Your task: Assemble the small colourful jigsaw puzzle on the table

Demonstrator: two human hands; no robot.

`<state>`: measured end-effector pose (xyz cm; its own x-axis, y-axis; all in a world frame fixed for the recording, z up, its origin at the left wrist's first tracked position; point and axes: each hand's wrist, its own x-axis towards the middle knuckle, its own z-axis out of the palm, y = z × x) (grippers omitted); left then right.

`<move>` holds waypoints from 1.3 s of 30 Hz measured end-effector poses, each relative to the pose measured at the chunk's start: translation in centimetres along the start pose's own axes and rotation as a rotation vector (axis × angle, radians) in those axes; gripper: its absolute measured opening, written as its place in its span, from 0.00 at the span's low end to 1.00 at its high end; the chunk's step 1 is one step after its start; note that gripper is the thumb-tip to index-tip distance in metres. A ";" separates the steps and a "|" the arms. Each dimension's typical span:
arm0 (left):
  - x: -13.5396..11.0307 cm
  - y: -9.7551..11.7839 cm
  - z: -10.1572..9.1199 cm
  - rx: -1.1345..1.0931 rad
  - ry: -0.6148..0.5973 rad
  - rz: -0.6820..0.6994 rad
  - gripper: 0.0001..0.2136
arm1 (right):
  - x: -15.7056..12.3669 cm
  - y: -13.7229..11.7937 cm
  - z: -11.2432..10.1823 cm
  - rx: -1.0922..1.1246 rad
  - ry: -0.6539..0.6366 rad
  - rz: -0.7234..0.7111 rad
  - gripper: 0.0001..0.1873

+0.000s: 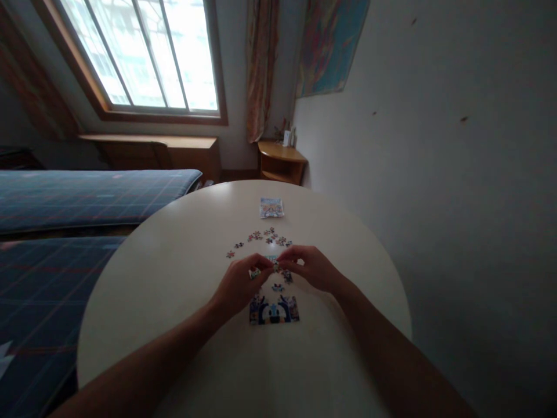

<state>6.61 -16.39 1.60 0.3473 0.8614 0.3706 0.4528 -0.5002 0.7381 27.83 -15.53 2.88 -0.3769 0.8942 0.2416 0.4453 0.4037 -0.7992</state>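
Both my hands meet over a small jigsaw on a round white table (174,302). My left hand (241,284) and my right hand (307,267) pinch a small puzzle piece (275,266) between their fingertips, just above the table. Below them lies the joined part of the puzzle (274,310), a blue and white strip. Several loose pieces (267,237) are scattered in an arc beyond my fingers. A small picture card (271,207) lies farther back.
A bed with a blue checked cover (87,197) runs along the left of the table. A wooden corner shelf (281,161) and a window (143,55) stand at the back. A plain wall (435,174) closes the right side.
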 end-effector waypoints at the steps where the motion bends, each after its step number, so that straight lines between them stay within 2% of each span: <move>1: 0.0 0.0 0.0 -0.010 -0.002 -0.001 0.05 | 0.0 0.0 0.0 0.004 -0.007 -0.001 0.12; 8: 0.1 0.0 0.1 -0.096 0.012 -0.029 0.05 | -0.1 -0.3 0.1 0.082 -0.033 -0.010 0.13; 14: 0.2 -0.5 0.3 -0.183 0.006 -0.072 0.05 | -0.4 0.0 0.3 0.145 -0.129 -0.031 0.22; 19: 0.2 -0.3 0.3 -0.226 0.049 -0.083 0.07 | -0.4 -0.2 0.3 0.141 -0.108 -0.047 0.18; 24: 0.1 -0.2 0.3 -0.262 0.024 -0.054 0.07 | -0.3 -0.3 0.3 0.192 -0.089 -0.020 0.18; 33: 0.3 0.0 0.3 -0.356 0.017 -0.137 0.09 | -0.4 0.1 0.6 0.192 -0.118 -0.055 0.18; 39: 0.1 0.2 0.2 -0.358 -0.003 -0.166 0.10 | -0.4 -0.1 0.5 0.111 -0.075 -0.080 0.16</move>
<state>6.88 -16.37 1.69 0.2960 0.9275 0.2284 0.1886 -0.2911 0.9379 27.51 -15.99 2.61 -0.4685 0.8417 0.2684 0.3203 0.4450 -0.8363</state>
